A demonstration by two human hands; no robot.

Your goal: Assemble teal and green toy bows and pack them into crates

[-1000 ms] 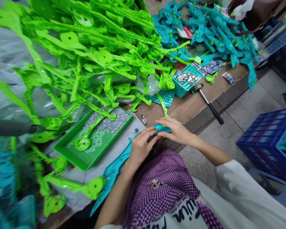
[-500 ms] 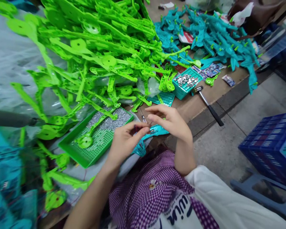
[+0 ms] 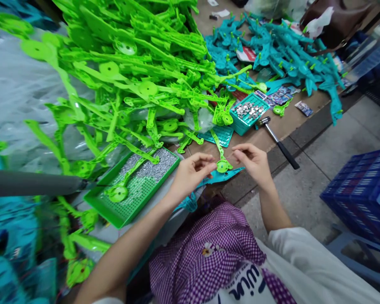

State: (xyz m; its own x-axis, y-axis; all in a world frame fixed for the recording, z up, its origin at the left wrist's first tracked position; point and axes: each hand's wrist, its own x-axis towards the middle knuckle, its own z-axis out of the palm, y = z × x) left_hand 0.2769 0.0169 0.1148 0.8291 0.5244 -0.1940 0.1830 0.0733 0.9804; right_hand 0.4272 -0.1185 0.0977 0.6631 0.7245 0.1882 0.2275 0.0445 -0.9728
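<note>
My left hand is pinched closed over the near table edge, and what it holds is too small to make out. My right hand is also pinched, a short way to its right, with something too small to name. Between the hands lies a lime-green arm with a round end, resting over a teal plastic part. Left of my left hand, a green tray holds many small silver pieces and a lime-green part.
A large heap of lime-green parts spreads behind the tray. Teal parts pile at the back right. A teal basket of metal discs stands beside a hammer. A blue crate is on the floor at right.
My hands have moved apart, the right one going right and slightly down. The lime-green round end between them now shows clearly. The camera view has shifted slightly.
</note>
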